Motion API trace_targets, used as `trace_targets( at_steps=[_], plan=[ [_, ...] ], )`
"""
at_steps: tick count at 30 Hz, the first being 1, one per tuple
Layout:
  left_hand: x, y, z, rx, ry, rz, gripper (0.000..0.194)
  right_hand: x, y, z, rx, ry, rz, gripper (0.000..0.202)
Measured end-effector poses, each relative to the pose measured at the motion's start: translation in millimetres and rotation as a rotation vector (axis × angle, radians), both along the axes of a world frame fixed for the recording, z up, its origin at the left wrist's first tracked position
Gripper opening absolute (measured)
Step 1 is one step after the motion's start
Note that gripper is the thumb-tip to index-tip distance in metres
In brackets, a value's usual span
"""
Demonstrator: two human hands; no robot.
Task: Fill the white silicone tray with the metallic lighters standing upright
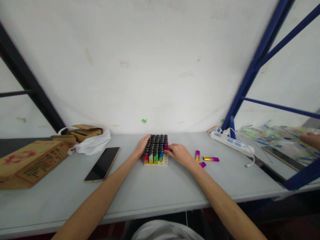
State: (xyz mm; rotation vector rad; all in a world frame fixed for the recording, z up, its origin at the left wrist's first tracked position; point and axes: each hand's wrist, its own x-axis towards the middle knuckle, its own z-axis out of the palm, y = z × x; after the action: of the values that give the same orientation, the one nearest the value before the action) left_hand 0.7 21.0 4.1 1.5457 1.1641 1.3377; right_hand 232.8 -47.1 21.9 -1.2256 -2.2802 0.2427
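Rows of black-topped lighters [156,148] in several colours stand upright in a white tray [163,163] at the middle of the table. My left hand [142,146] rests along the tray's left side, its fingers stretched forward against the outer lighters. At the right side, my right hand [177,153] has its fingers closed on a pink lighter [166,146] at the right edge of the rows. A few holes at the tray's near right corner hold no lighter. Several pink and yellow pieces [211,159] lie on the table to the right of my right hand.
A dark phone [103,164] lies left of the tray, with a white plastic bag [93,142] and cardboard boxes [35,160] beyond. A white power strip [232,143] lies at the right by a blue frame [246,83]. Another person's hand [310,139] shows at the far right.
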Motion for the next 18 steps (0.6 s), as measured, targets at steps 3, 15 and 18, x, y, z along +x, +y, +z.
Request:
trace_targets(
  at_steps=[3,15,18],
  plan=[
    [-1,1,-2.2,-0.011,-0.016,-0.011,0.057,24,3,10.9,-0.012,0.071,0.048,0.038],
    [-2,4,-6.4,-0.007,-0.022,-0.024,0.055,109,-19,-3.9,-0.183,-0.289,-0.402,0.038],
    [-1,3,-5.1,-0.012,-0.02,-0.025,0.053,92,-7,-6.4,-0.15,-0.108,-0.222,0.033]
  ],
)
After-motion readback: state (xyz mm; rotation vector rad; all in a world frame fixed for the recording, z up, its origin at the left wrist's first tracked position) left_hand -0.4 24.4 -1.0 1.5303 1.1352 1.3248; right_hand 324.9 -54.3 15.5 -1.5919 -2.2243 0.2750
